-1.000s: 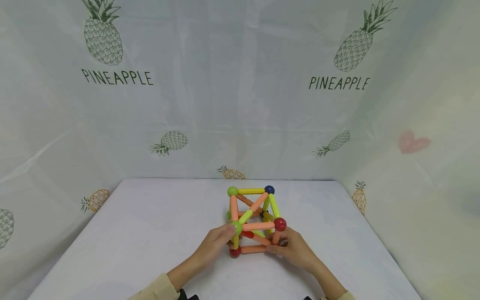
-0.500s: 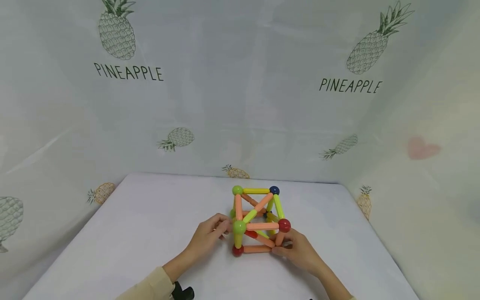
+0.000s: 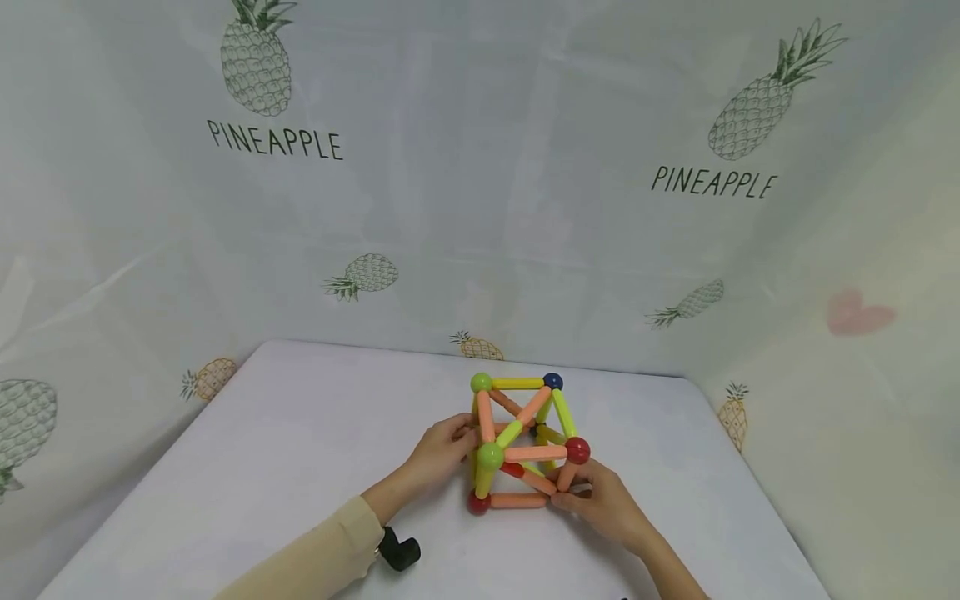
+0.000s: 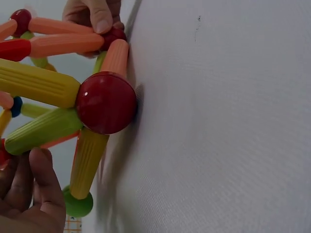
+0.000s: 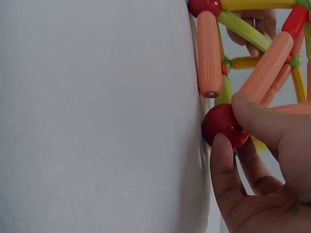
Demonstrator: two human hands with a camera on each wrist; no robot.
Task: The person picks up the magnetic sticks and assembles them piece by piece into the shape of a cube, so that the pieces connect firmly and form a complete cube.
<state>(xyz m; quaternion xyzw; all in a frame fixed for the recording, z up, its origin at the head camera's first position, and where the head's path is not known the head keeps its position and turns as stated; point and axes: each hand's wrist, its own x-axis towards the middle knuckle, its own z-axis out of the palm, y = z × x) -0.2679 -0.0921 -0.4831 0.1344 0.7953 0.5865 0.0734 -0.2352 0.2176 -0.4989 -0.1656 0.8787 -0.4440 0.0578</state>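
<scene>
A cube-shaped frame of magnetic sticks and balls stands on the table. My left hand is at its left side, fingers curled against a light green magnetic stick that slants from the lower front-left red ball. My right hand pinches another red ball at the lower front-right corner, thumb and fingers around it. Beside this ball, the bare end of a salmon stick shows with a small gap between them. A salmon-and-red diagonal reaches the pinched ball behind my thumb.
The white table extends around the frame. A pineapple-printed curtain hangs behind and at the sides. A black wrist mount sits below my left sleeve.
My left hand has let go of the upper front-left green ball and moved back along the frame's left side. My right hand stays at the lower front-right corner. The head view has shifted slightly.
</scene>
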